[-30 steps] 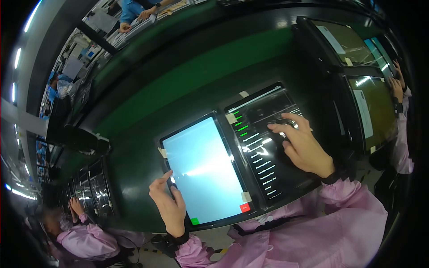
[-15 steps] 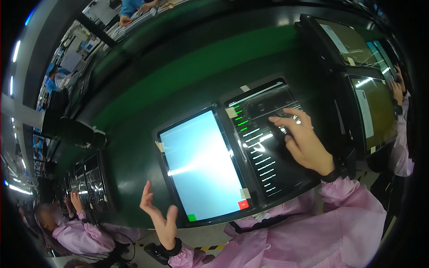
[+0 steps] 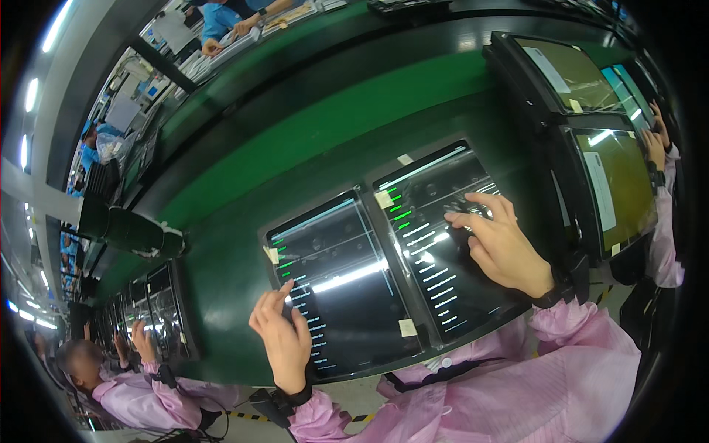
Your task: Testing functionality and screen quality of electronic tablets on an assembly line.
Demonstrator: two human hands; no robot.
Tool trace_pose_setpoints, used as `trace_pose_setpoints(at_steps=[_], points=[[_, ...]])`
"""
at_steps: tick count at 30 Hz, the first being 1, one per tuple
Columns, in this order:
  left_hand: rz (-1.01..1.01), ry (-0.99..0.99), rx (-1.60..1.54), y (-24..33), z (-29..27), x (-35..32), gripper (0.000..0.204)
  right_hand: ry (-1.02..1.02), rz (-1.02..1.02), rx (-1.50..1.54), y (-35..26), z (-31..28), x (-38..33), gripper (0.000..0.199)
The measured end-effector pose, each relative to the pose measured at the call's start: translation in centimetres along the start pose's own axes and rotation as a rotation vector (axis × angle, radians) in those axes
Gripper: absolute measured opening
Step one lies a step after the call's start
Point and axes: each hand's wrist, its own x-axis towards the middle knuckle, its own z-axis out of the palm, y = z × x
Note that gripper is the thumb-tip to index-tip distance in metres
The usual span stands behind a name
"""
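Note:
Two black tablets lie side by side on the green bench. The left tablet shows a dark screen with a list of white lines and a few green ones at its top. A similar list fills the right tablet. My left hand is at the left tablet's left edge, holding nothing, its index finger stretched over the list and thumb apart. Above the right tablet's screen hovers my right hand, empty, fingers extended and loosely bent; whether a fingertip touches the glass I cannot tell. Pieces of cream tape stick to both tablets.
Stacked tablets in black trays stand at the right, beside a co-worker's hands. A dark cylindrical object is at the left. More tablets lie near another co-worker's hand. Across the bench, someone in blue works.
The left tablet's screen has gone from bright pale blue with green and red corner squares to a dark list. My left hand has moved right onto its edge; my right hand has barely moved.

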Motion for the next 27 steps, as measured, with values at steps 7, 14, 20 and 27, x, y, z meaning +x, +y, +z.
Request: trace_pose_setpoints(at_steps=[7, 14, 20, 27], points=[[-0.049, 0.172, -0.157, 0.0, -1.0, 2.1, 0.044, 0.133, -0.038, 0.083, 0.5, -0.9, 2.9, 0.038], [-0.046, 0.127, -0.129, -2.2, 1.5, 4.7, 0.043, -0.093, -0.225, 0.067, 0.2, 1.6, 6.5, 0.044], [0.013, 0.111, -0.094, -2.0, 1.8, 6.1, 0.038, -0.099, -0.326, -0.119, 0.8, 3.5, 7.6, 0.038], [0.023, 0.076, -0.073, -2.0, 2.0, 6.5, 0.039, -0.089, -0.301, -0.118, 0.8, 3.7, 7.6, 0.033]])
